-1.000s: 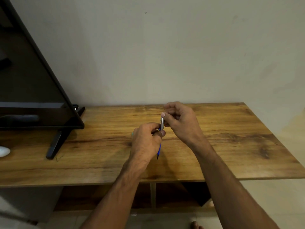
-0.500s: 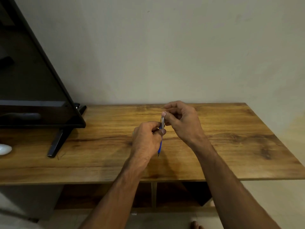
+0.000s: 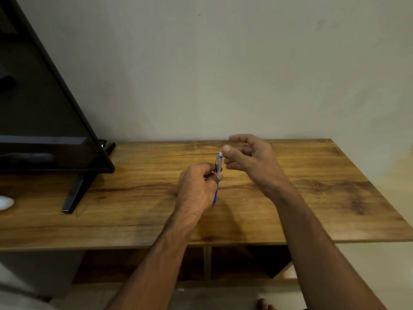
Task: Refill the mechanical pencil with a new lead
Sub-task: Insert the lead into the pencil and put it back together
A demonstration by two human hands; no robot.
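Above the middle of the table [image 3: 312, 198], nearer its back edge: one mechanical pencil [image 3: 219, 163]. Stands near upright, long axis vertical, tip down, white eraser end [image 3: 221, 151] up. Gripped round the lower barrel by the curled fingers and thumb of the left hand [image 3: 199, 186]. Just right of the top end: right hand [image 3: 250, 157], fingers loosely curled, thumb tip almost at the eraser; cannot tell whether anything small is pinched inside. Nearer hand for the top end: the right. Count: one pencil, two hands, no spare lead visible. Toward the left edge: one television [image 3: 44, 108], one white object [image 3: 5, 202].
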